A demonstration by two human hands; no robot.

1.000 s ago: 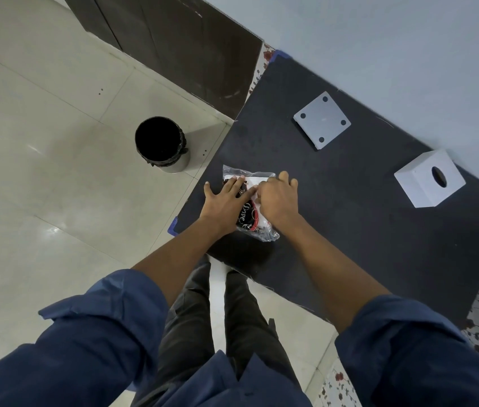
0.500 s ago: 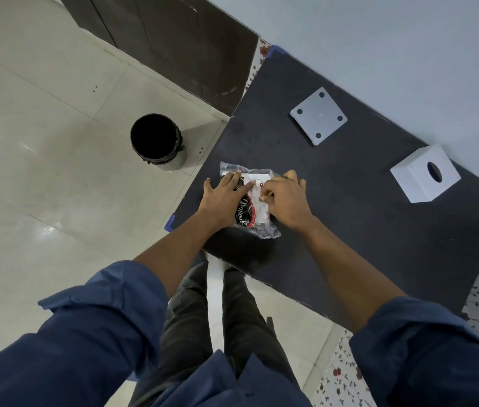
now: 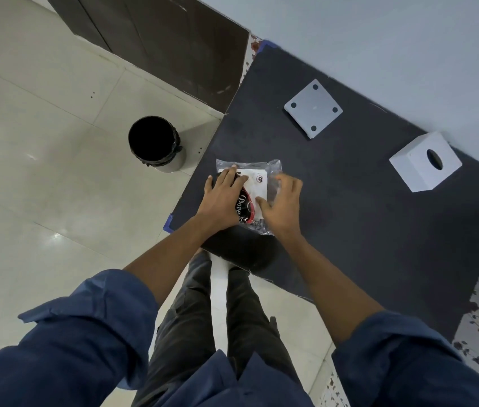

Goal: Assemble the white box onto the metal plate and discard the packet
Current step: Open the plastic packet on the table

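Observation:
A clear plastic packet (image 3: 257, 183) with a white, black and red printed card inside lies near the front left edge of the black table. My left hand (image 3: 222, 196) rests flat on its left half, fingers spread. My right hand (image 3: 282, 205) is on its right side, fingers curled and slightly blurred, thumb on the white card. A square metal plate (image 3: 313, 111) with a hole in each corner lies further back. The white box (image 3: 424, 161), with a round hole in its top face, stands at the right back, apart from the plate.
A black-lined bin (image 3: 156, 143) stands on the tiled floor left of the black table (image 3: 364, 218). A dark wooden panel (image 3: 173, 45) runs behind it. A pale wall borders the table's far side. My legs stand at the table's front edge.
My right hand has loosened from a closed pinch on the packet's top and slid down its right side, fingers now spread. More of the white card shows. My left hand stays flat.

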